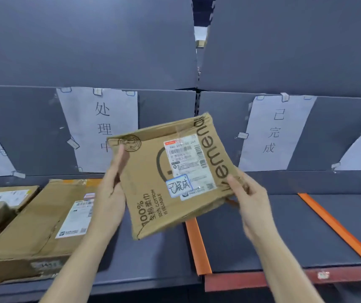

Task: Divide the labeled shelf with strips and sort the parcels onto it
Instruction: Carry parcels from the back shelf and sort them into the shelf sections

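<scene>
A flat brown cardboard parcel [170, 176] with a white shipping label, a small handwritten blue-edged sticker and dark printed lettering is held tilted in the air above the grey shelf [262, 232], over the orange strip [197, 243] between two sections. The left hand [113, 193] holds its left edge, fingers extended up along the side. The right hand [249, 197] closes its grip on the lower right corner, fingers curled round it.
</scene>
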Demonstrator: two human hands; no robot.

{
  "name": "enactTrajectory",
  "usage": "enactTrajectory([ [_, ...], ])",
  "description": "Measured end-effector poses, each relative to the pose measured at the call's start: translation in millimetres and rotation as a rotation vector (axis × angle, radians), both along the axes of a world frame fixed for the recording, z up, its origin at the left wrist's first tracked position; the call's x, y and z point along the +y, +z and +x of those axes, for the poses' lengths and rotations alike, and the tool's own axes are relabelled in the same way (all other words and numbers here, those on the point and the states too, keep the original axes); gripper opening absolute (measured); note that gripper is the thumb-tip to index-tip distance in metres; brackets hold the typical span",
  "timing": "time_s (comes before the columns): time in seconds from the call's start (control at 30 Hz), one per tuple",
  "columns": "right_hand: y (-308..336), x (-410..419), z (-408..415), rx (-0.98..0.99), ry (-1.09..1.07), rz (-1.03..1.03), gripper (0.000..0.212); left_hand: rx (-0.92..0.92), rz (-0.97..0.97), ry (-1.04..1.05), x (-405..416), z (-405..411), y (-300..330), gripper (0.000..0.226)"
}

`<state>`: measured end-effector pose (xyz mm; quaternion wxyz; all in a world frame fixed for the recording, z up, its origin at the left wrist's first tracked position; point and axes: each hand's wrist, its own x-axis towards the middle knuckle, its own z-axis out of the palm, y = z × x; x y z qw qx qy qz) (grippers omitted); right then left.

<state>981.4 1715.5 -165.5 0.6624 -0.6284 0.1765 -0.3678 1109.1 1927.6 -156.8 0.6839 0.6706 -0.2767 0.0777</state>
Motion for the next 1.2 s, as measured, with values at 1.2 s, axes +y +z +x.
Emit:
enactTrajectory([
  [1.2, -108, -188, -73, 0.575, 0.039, -0.412, 0.086, 0.28, 0.647, -0.395, -195, -23, -103, 0.118],
])
